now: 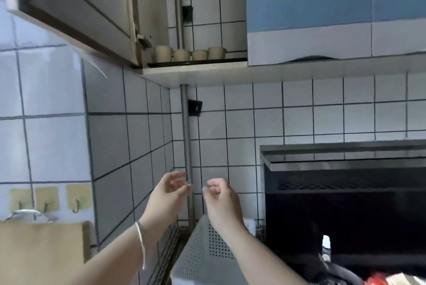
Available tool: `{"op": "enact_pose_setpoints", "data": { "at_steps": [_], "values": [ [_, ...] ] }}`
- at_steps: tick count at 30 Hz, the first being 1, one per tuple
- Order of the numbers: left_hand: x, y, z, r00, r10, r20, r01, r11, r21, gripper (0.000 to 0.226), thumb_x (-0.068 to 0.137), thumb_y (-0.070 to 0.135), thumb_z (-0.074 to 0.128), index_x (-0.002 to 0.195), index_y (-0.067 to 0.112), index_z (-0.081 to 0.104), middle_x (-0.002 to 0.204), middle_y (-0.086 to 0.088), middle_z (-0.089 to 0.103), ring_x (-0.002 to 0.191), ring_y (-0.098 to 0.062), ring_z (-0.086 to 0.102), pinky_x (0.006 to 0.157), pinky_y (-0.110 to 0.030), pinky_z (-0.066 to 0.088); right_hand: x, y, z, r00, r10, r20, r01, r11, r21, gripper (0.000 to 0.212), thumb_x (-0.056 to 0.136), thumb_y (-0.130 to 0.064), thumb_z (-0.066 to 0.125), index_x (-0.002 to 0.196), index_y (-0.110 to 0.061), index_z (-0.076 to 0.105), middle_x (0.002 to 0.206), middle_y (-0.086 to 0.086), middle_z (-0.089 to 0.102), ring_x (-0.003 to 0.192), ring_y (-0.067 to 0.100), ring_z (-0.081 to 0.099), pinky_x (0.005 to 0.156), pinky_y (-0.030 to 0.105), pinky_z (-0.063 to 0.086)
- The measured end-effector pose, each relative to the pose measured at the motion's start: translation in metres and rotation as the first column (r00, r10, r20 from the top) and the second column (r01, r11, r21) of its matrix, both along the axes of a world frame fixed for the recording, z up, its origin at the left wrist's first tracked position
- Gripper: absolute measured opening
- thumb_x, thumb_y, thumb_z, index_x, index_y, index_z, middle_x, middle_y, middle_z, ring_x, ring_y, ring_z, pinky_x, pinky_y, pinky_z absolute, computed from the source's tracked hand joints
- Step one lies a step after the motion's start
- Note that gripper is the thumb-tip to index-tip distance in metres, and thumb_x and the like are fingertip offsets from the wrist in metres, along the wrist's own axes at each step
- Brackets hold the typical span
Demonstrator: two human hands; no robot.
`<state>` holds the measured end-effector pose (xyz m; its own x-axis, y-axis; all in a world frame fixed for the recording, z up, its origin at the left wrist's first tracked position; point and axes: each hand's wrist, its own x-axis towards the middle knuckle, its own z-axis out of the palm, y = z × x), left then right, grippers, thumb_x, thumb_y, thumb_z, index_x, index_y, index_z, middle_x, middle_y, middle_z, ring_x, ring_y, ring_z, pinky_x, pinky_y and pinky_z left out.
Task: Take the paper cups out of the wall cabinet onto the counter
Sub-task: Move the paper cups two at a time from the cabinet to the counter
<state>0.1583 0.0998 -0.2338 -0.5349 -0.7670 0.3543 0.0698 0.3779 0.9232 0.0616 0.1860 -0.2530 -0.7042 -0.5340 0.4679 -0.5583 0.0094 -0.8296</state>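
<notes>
Several beige paper cups stand in a row on a dark tray on the bottom shelf of the wall cabinet. Its door is swung open to the left. My left hand and my right hand are raised side by side far below the cups, in front of the tiled wall. Both have loosely curled fingers and hold nothing. A silver bangle sits on the left wrist.
A vertical metal pipe runs down the wall corner behind my hands. A grey perforated appliance sits below them. A dark range hood juts out at right, under a blue closed cabinet. Hooks and a wooden board are at left.
</notes>
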Motion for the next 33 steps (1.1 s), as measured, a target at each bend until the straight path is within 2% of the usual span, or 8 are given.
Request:
{"op": "enact_pose_setpoints", "data": {
  "at_steps": [4,7,11,15,20,25,29,33],
  "values": [
    [-0.027,-0.028,0.058,0.996,0.036,-0.081,-0.04,0.998,-0.041,0.028,0.086,0.016,0.063,0.112,0.023,0.055,0.104,-0.002,0.063,0.095,-0.018,0.06,0.085,-0.034,0.049,-0.037,-0.026,0.057,0.995,0.046,-0.083,-0.05,0.997,-0.052,0.028,0.092,-0.032,0.051,0.116,-0.019,0.055,0.094,-0.01,0.056,0.085,0.009,0.054,0.072,0.021,0.041],
    [-0.048,-0.047,0.095,0.989,0.085,-0.117,-0.095,0.992,-0.085,0.03,0.085,0.017,0.062,0.115,0.023,0.055,0.105,-0.001,0.065,0.099,-0.019,0.062,0.094,-0.04,0.05,-0.061,-0.043,0.101,0.983,0.071,-0.172,-0.084,0.994,-0.068,0.028,0.092,-0.032,0.05,0.117,-0.019,0.054,0.095,-0.009,0.054,0.085,0.01,0.052,0.071,0.022,0.039],
    [-0.074,-0.067,0.151,0.981,0.106,-0.165,-0.136,0.974,-0.184,0.034,0.085,0.017,0.06,0.117,0.022,0.054,0.101,0.0,0.064,0.086,-0.017,0.061,0.077,-0.032,0.052,-0.084,-0.069,0.159,0.951,0.065,-0.303,-0.107,0.987,-0.123,0.027,0.092,-0.031,0.05,0.116,-0.019,0.054,0.098,-0.006,0.057,0.085,0.012,0.053,0.072,0.023,0.039],
    [-0.097,-0.087,0.205,0.967,0.125,-0.221,-0.192,0.93,-0.313,0.037,0.085,0.019,0.06,0.121,0.022,0.052,0.104,-0.002,0.066,0.095,-0.018,0.063,0.086,-0.037,0.052,-0.101,-0.096,0.213,0.898,0.02,-0.441,-0.123,0.971,-0.207,0.025,0.09,-0.027,0.052,0.113,-0.017,0.056,0.095,-0.005,0.055,0.085,0.014,0.053,0.072,0.024,0.04],
    [-0.12,-0.122,0.262,0.936,0.182,-0.302,-0.305,0.847,-0.435,0.032,0.085,0.018,0.059,0.116,0.022,0.054,0.091,0.008,0.06,0.072,-0.004,0.054,0.051,-0.009,0.045,-0.115,-0.129,0.273,0.825,-0.089,-0.558,-0.134,0.929,-0.346,0.022,0.089,-0.025,0.053,0.11,-0.017,0.056,0.094,-0.005,0.056,0.087,0.014,0.054,0.071,0.024,0.039],
    [-0.129,-0.17,0.306,0.861,0.384,-0.333,-0.508,0.658,-0.556,0.039,0.085,0.019,0.055,0.124,0.017,0.052,0.113,-0.001,0.058,0.101,-0.019,0.055,0.079,-0.023,0.042,-0.129,-0.168,0.328,0.729,-0.236,-0.643,-0.053,0.917,-0.396,0.025,0.09,-0.022,0.05,0.113,-0.014,0.054,0.097,-0.001,0.057,0.086,0.016,0.052,0.063,0.025,0.034],
    [-0.141,-0.209,0.34,0.857,0.444,-0.261,-0.503,0.611,-0.611,0.047,0.084,0.02,0.056,0.13,0.014,0.048,0.131,-0.013,0.052,0.112,-0.025,0.054,0.082,-0.023,0.038,-0.147,-0.202,0.363,0.712,-0.197,-0.674,0.022,0.966,-0.259,0.034,0.09,-0.026,0.049,0.123,-0.016,0.047,0.092,0.008,0.062,0.087,0.026,0.06,0.068,0.03,0.043],
    [-0.154,-0.237,0.362,0.855,0.505,-0.121,-0.456,0.619,-0.64,0.054,0.084,0.022,0.058,0.135,0.016,0.044,0.134,-0.017,0.047,0.111,-0.027,0.053,0.083,-0.027,0.04,-0.167,-0.234,0.385,0.759,-0.091,-0.645,0.152,0.988,0.038,0.054,0.088,-0.03,0.052,0.137,-0.015,0.035,0.12,0.013,0.058,0.106,0.029,0.057,0.079,0.031,0.045]
  ]
}}
